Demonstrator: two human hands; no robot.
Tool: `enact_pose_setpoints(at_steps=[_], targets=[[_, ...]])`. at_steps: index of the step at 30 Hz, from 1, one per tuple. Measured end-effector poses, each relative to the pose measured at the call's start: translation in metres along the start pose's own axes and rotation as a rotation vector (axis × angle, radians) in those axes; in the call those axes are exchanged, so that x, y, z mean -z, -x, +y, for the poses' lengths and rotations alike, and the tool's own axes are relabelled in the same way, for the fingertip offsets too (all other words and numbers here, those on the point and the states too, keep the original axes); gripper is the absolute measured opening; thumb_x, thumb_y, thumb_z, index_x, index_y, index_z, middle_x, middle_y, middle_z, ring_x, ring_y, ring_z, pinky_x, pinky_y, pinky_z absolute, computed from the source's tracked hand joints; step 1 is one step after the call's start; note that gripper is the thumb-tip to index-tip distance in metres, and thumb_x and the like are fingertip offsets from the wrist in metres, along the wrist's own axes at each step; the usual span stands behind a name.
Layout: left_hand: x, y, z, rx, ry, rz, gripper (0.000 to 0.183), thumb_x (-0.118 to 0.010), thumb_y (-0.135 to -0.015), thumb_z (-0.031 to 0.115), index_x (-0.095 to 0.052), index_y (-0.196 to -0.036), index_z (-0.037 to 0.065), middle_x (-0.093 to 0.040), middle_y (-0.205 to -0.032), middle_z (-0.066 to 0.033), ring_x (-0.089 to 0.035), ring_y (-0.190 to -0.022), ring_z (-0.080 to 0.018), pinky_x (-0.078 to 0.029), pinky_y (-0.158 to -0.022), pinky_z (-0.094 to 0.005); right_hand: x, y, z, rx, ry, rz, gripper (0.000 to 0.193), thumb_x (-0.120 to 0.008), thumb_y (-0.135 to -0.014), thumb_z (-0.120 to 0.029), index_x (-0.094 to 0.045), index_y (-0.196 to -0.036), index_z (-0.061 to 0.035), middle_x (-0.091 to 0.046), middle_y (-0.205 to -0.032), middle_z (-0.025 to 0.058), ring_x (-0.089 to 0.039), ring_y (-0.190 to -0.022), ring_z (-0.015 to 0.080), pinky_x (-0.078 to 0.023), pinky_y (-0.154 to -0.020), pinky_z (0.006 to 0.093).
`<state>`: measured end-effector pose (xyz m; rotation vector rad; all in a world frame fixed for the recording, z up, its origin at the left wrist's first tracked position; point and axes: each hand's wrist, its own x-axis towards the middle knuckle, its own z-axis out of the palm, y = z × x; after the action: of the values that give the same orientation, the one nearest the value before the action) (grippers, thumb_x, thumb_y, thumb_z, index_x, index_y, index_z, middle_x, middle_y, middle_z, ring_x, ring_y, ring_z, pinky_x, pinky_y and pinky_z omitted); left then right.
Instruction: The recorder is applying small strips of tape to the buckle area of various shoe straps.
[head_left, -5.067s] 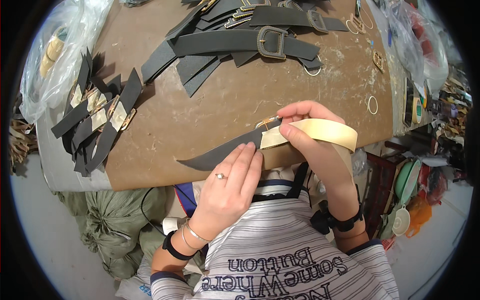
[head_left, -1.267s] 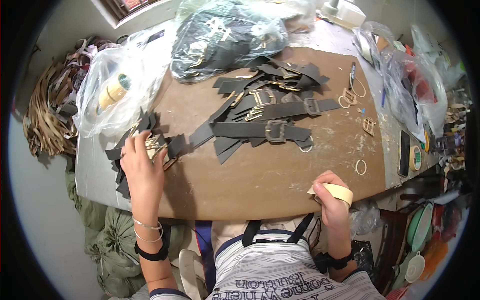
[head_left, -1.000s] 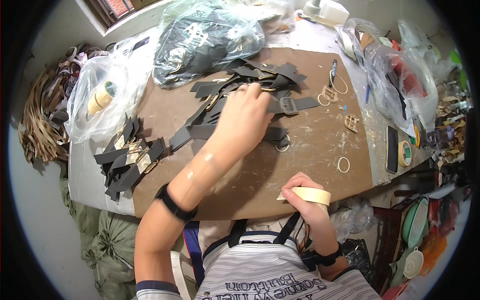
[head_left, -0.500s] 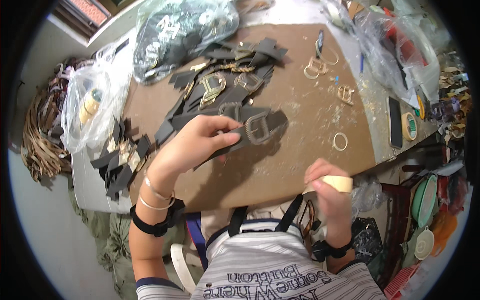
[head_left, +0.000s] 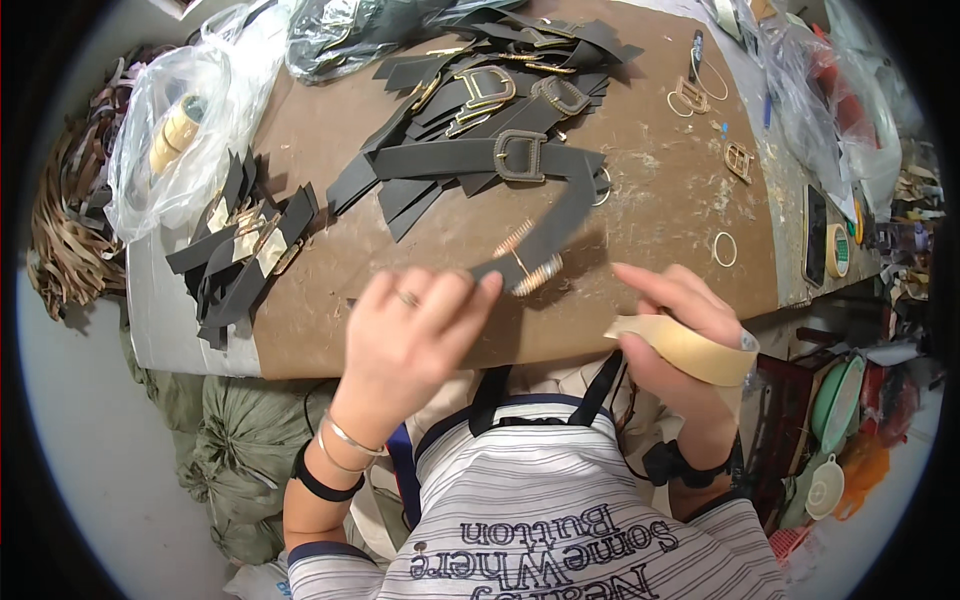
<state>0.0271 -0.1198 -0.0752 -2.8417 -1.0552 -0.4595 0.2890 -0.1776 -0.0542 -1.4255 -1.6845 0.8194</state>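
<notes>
My left hand (head_left: 412, 315) pinches the near end of a dark grey strap (head_left: 562, 218) between thumb and fingers. A buckle with a ribbed, coppery frame (head_left: 540, 275) sits on that strap close to my fingertips. The strap's far end meets another dark strap with a ribbed buckle (head_left: 520, 156), lying across the pile. Over on the right, my right hand (head_left: 685, 300) grips a roll of cream masking tape (head_left: 705, 352), its loose end held at the thumb and its index finger stretched out toward the strap.
Behind lies a pile of dark straps with buckles (head_left: 485, 90). A smaller bundle of taped straps (head_left: 245, 235) sits at left, near a clear bag (head_left: 140, 190) with a tape roll inside. Loose buckles (head_left: 738, 162), a ring (head_left: 724, 249) and a phone (head_left: 815, 235) are at right.
My left hand has drawn nearer to me and turned the held strap, leaving one buckled strap on the pile. My right hand has risen and shifted right with the tape, index finger now extended.
</notes>
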Motion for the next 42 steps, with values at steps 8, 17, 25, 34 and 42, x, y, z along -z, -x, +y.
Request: enact_pose_setpoints(at_steps=[8, 17, 25, 34, 42], targets=[[-0.036, 0.030, 0.008, -0.010, 0.034, 0.120, 0.042, -0.067, -0.072, 0.014, -0.076, -0.112, 0.012, -0.061, -0.101, -0.0014, -0.063, -0.091, -0.0174, -0.050, -0.077, -0.0339, -0.031, -0.006, 0.001, 0.042, 0.368, -0.267, 0.064, -0.078, -0.078, -0.016, -0.059, -0.138, -0.0051, -0.064, -0.087, 0.0077, -0.060, -0.083, 0.0271, -0.048, -0.076, 0.0364], [-0.050, 0.035, 0.001, -0.049, 0.067, 0.170, 0.040, -0.069, -0.072, 0.005, -0.076, -0.111, 0.006, -0.058, -0.089, -0.0019, -0.061, -0.081, -0.0174, -0.052, -0.069, -0.0310, -0.067, -0.040, 0.012, -0.033, 0.431, -0.334, 0.051, -0.081, -0.075, -0.018, -0.068, -0.123, -0.0092, -0.074, -0.104, 0.0079, -0.063, -0.085, 0.0282, -0.048, -0.080, 0.0380], [-0.043, 0.044, -0.010, -0.096, 0.106, 0.084, 0.043, -0.068, -0.071, 0.003, -0.074, -0.113, 0.002, -0.057, -0.091, -0.0038, -0.059, -0.080, -0.0191, -0.052, -0.070, -0.0318, -0.068, -0.039, 0.013, 0.033, 0.467, -0.290, 0.042, -0.080, -0.077, -0.018, -0.069, -0.117, -0.0099, -0.072, -0.094, 0.0076, -0.064, -0.082, 0.0246, -0.047, -0.076, 0.0358], [-0.037, 0.043, 0.008, 0.110, 0.236, 0.011, 0.041, -0.072, -0.078, 0.005, -0.071, -0.118, 0.002, -0.064, -0.109, -0.0079, -0.063, -0.094, -0.0240, -0.050, -0.083, -0.0372, -0.032, -0.020, -0.014, -0.475, -0.625, -0.028, 0.054, -0.069, -0.086, 0.001, -0.058, -0.139, 0.0015, -0.055, -0.090, -0.0053, -0.051, -0.080, 0.0009, -0.042, -0.069, 0.0166], [-0.024, 0.023, 0.030, 0.681, 1.450, 0.096, 0.021, -0.078, -0.082, 0.003, -0.070, -0.101, 0.001, -0.064, -0.090, -0.0098, -0.063, -0.077, -0.0200, -0.051, -0.070, -0.0296, -0.065, -0.021, -0.014, -0.547, -0.703, -0.048, 0.036, -0.067, -0.092, -0.001, -0.065, -0.128, -0.0012, -0.059, -0.088, -0.0064, -0.052, -0.079, 0.0004, -0.041, -0.068, 0.0157]])
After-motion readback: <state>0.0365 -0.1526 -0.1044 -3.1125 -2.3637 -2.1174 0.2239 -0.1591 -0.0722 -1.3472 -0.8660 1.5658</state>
